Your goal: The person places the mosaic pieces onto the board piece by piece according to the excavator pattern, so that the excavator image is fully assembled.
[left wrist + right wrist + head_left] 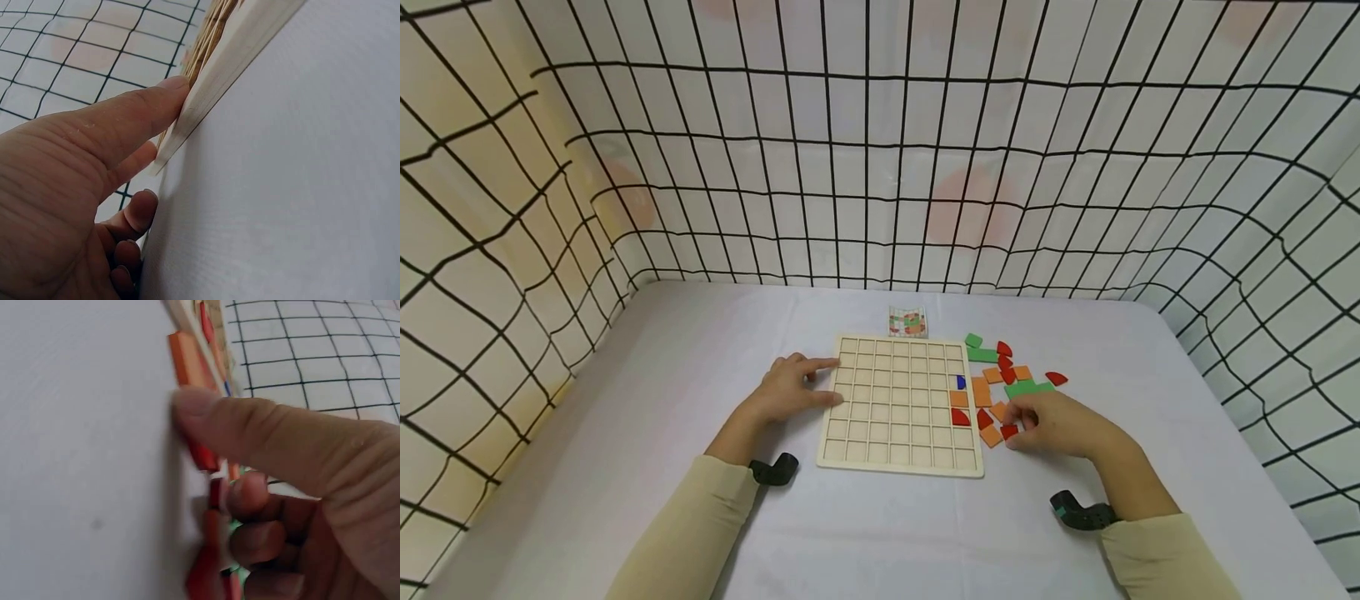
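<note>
A wooden grid board [898, 471] lies flat on the table. At its left edge my left hand [786, 387] rests with thumb and index finger extended; in the left wrist view the thumb [147, 109] touches the board's side. Blue [960, 382], orange [958, 399] and red [959, 417] pieces sit in the board's right-hand cells. Right of the board, my right hand [1060, 423] pinches a red piece [1009, 432] between thumb and curled fingers. The right wrist view shows the thumb across this red piece [203, 455], hiding part of it, beside an orange piece [187, 359].
Several loose orange, red and green pieces, among them a long green strip [982, 355] and a red quarter-round [1056, 378], lie right of the board. A small pattern card [907, 322] stands behind it. Black grid netting [880, 137] encloses the table's back and sides.
</note>
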